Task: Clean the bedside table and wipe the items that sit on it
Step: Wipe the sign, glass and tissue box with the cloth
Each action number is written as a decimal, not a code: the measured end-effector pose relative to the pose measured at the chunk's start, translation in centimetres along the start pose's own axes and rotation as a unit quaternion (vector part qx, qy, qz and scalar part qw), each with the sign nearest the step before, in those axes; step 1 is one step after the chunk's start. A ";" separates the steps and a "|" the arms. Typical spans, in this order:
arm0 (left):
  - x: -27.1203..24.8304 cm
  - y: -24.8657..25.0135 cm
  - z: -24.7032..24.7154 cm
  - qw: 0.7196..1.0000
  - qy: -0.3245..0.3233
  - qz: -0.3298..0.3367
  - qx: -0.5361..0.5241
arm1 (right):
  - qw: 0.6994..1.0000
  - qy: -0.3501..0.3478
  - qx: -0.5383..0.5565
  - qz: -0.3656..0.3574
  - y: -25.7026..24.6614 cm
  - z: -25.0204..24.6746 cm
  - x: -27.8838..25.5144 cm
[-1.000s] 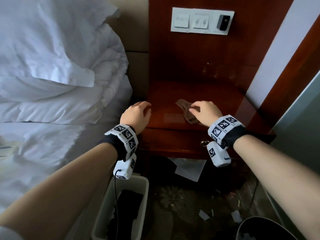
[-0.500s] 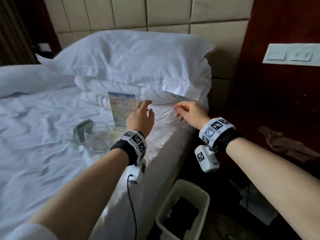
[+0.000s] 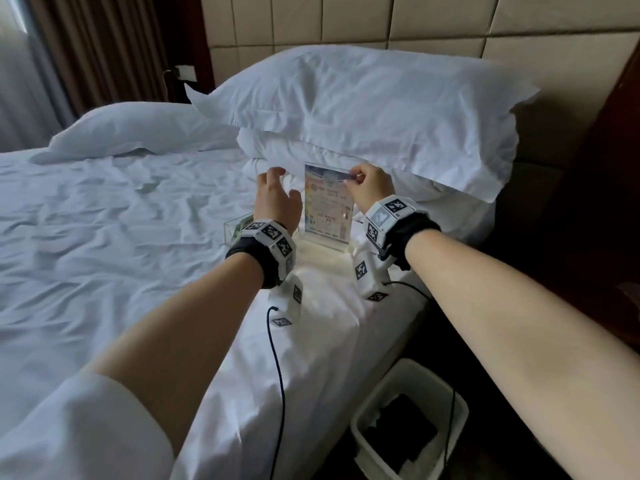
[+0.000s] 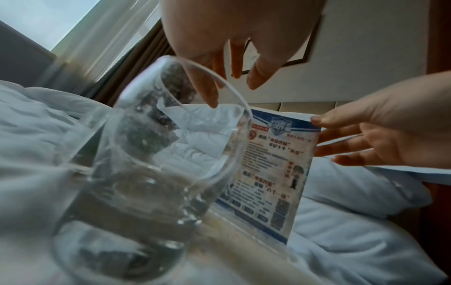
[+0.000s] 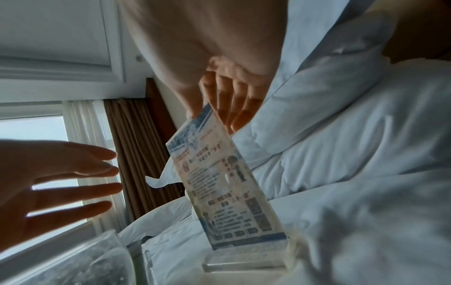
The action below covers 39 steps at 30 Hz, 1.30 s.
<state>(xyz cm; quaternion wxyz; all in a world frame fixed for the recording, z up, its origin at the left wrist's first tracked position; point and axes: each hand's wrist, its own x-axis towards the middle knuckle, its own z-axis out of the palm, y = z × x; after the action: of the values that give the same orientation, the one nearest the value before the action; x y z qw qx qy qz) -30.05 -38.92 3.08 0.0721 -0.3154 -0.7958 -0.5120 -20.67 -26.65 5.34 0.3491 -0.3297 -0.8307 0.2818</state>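
Both hands now reach the acrylic sign stand (image 3: 327, 202), which stands upright on the bed (image 3: 104, 254), long axis vertical, printed face toward the camera. Right hand (image 3: 370, 188) pinches its top right corner. Left hand (image 3: 277, 199) is spread open just left of it, touching nothing. Glass (image 4: 151, 173) sits beside the stand's left edge.

I note a bed (image 3: 104, 237) made up with a rumpled white sheet. Two white pillows (image 3: 363, 109) are stacked at its head against the padded headboard, and another pillow (image 3: 131, 133) lies flat further left. Near the bed's right edge, just before the stacked pillows, an acrylic sign stand (image 3: 327, 206) stands upright on the sheet. A clear drinking glass (image 4: 146, 164) rests just left of it, with a clear box (image 3: 237, 228) beside them. I cannot tell its contents.
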 end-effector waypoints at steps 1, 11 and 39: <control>0.1 0.1 0.1 1.000 0.001 -0.001 -0.005 | 1.000 0.011 -0.009 0.000 0.0 0.1 0.1; -0.4 5.6 5.9 0.987 -0.099 0.050 -0.120 | 0.994 0.100 0.031 -0.042 3.4 -9.8 -0.8; -8.3 19.7 37.2 0.878 -0.404 0.106 -0.232 | 0.895 -0.095 -0.313 0.304 37.3 -31.8 -10.3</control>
<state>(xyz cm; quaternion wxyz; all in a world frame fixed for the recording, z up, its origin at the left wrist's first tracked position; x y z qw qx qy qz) -4.39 -5.00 -2.76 -0.2777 -0.5849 -0.5756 -0.4994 22.35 -3.45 -5.80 0.0445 -0.6302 -0.7642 0.1297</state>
